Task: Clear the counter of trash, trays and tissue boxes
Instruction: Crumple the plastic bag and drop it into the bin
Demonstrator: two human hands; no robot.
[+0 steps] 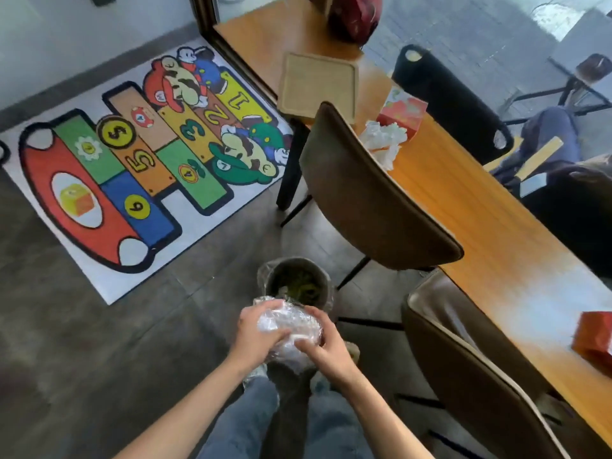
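Both hands hold a crumpled wad of clear plastic trash (287, 326) just above and in front of a small lined bin (298, 286) on the floor. My left hand (258, 332) grips its left side and my right hand (323, 346) grips its right side. On the long wooden counter (480, 207) lie a square tan tray (318, 82), a red tissue box (402, 115) with white crumpled tissues (384, 140) beside it, and another red tissue box (594, 339) at the right edge.
Two brown chairs (367, 193) (470, 362) stand along the counter's near side. A colourful number mat (132, 160) covers the floor at left. A dark red bag (356, 14) sits at the counter's far end. A seated person's legs (549, 134) show beyond the counter.
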